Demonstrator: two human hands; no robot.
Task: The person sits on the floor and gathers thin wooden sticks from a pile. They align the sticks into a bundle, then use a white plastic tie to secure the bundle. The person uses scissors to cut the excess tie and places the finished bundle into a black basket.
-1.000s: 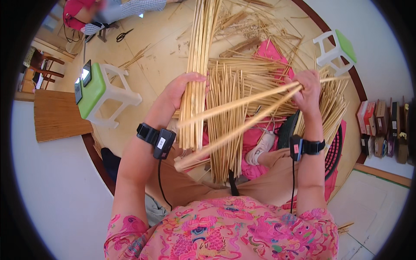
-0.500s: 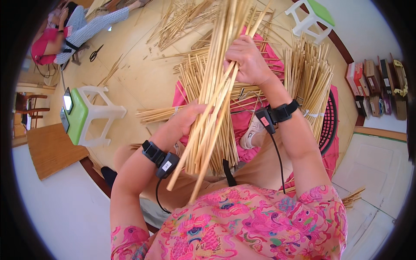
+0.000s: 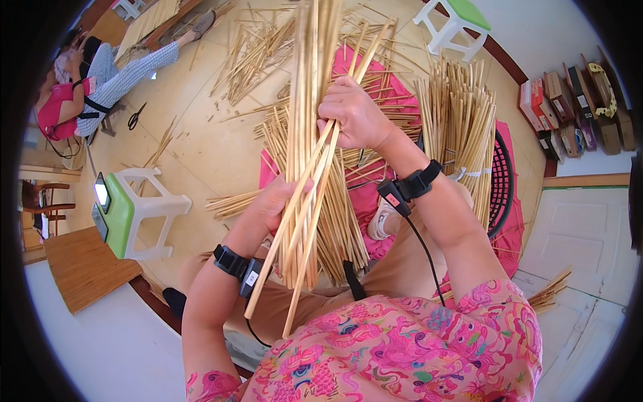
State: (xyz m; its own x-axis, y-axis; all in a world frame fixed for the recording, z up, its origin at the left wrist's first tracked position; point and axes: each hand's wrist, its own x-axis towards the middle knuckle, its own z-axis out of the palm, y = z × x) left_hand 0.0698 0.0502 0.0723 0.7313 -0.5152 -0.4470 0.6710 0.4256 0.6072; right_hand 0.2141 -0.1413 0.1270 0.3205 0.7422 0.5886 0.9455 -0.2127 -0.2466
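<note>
My left hand (image 3: 273, 204) is closed around a thick bundle of long straw-coloured sticks (image 3: 307, 87), which stands nearly upright in front of me. Higher up, my right hand (image 3: 353, 110) is wrapped round a few loose sticks (image 3: 309, 258) that slant across the bundle, their lower ends pointing toward my lap. Its fingers lie against the bundle's right side, and part of the grip is hidden. Behind the lower part of the held sticks, another sheaf of sticks (image 3: 343, 234) rests between my legs.
A tied sheaf (image 3: 459, 114) stands at the right beside a black mesh basket (image 3: 502, 184). Pink cloth (image 3: 382, 244) lies under the work. Loose sticks (image 3: 258, 50) litter the floor. Green-topped stools stand left (image 3: 124, 214) and far right (image 3: 462, 20). Another person (image 3: 74, 104) sits far left.
Both hands and the held sticks sit a little further left in the picture, and the bundle stands straighter. The whole view has shifted slightly. Both grips stay closed.
</note>
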